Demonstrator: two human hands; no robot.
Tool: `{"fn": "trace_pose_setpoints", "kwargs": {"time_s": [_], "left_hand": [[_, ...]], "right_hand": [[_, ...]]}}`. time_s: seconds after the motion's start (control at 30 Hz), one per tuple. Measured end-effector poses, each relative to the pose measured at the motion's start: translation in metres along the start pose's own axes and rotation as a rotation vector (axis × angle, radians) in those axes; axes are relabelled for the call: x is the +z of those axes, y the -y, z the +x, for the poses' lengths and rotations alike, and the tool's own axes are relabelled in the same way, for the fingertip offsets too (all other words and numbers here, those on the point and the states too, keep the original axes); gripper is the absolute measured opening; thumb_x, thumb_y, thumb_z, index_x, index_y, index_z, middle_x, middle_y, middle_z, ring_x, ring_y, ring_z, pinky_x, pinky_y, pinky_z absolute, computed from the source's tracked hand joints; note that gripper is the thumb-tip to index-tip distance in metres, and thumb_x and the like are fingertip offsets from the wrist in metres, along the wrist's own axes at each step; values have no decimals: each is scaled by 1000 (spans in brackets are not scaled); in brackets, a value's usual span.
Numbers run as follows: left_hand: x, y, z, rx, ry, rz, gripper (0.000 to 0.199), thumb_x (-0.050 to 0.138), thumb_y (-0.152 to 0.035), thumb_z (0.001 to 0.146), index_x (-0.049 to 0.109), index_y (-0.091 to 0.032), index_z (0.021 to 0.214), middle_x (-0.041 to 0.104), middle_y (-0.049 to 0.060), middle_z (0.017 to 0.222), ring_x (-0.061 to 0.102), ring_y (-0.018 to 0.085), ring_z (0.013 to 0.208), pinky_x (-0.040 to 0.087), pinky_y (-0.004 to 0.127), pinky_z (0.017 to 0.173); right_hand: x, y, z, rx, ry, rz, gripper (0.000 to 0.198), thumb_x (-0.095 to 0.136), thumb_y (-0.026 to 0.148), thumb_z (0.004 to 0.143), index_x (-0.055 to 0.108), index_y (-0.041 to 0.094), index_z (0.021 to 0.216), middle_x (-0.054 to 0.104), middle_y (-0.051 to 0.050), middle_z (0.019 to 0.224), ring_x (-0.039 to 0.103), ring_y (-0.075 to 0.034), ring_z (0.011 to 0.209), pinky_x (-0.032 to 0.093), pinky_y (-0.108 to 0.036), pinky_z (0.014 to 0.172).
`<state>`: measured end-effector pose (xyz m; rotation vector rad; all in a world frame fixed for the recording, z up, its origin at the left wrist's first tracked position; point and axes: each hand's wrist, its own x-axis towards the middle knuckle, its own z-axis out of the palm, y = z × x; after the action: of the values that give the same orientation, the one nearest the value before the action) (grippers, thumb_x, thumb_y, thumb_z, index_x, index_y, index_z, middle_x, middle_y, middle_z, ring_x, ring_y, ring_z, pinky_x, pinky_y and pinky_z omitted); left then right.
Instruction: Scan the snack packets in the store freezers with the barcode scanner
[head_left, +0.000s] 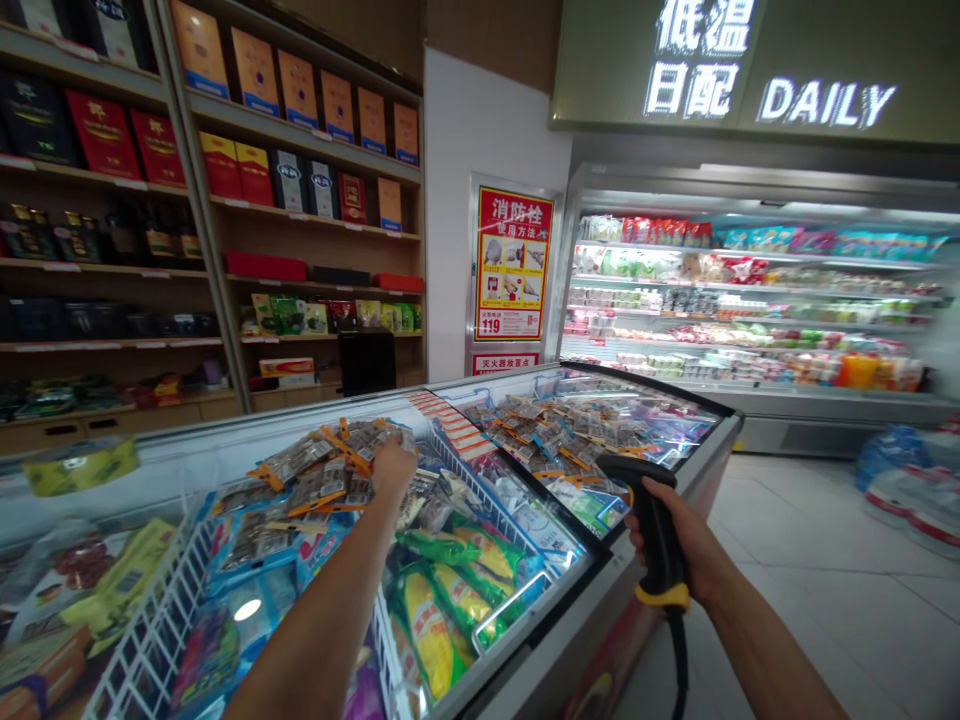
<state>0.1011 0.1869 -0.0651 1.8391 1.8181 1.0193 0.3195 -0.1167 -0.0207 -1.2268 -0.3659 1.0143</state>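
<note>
My left hand (395, 463) reaches into the chest freezer, at the right end of a pile of small brown packets with orange edges (319, 485). Its fingers are partly hidden, closed on a packet (401, 433) at the top of the pile. Beneath the pile lie blue bags (262, 590). To the right, yellow-and-green corn packages (442, 605) fill a white wire basket (380, 610). My right hand (694, 540) grips a black-and-yellow barcode scanner (658, 535) outside the freezer's edge. Its cable hangs down, and its head points left over the glass.
More brown packets (555, 430) rest on the freezer's far section. The black-edged freezer rim (592, 550) runs beside me. Wrapped bottles (911, 495) stand on the tiled floor at right. Shelves of boxes (300, 150) and a lit refrigerated display (750, 300) line the back.
</note>
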Motion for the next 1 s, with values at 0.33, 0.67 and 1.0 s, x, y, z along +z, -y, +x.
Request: {"fn": "trace_pose_setpoints", "kwargs": {"time_s": [0.33, 0.67, 1.0], "left_hand": [[-19, -7, -10, -6, -349, 71, 39, 52, -28, 67, 51, -21, 106, 34, 10, 122, 36, 31, 104, 33, 41, 81], [66, -86, -57, 350, 96, -172, 36, 49, -15, 65, 53, -15, 100, 49, 12, 106, 40, 25, 104, 29, 35, 87], [119, -118, -70, 191, 305, -291, 23, 64, -12, 51, 54, -14, 72, 56, 15, 96, 36, 31, 110, 27, 42, 87]], "right_hand": [[-18, 6, 2, 8, -22, 47, 22, 51, 39, 69, 49, 18, 70, 52, 3, 46, 47, -10, 35, 36, -20, 31], [-26, 6, 3, 16, -51, 53, 23, 50, 39, 69, 51, 17, 73, 51, 3, 44, 46, -9, 35, 35, -19, 33], [-26, 8, -4, 23, -109, 41, 24, 52, 41, 68, 51, 17, 75, 50, 3, 44, 46, -9, 35, 35, -19, 33]]}}
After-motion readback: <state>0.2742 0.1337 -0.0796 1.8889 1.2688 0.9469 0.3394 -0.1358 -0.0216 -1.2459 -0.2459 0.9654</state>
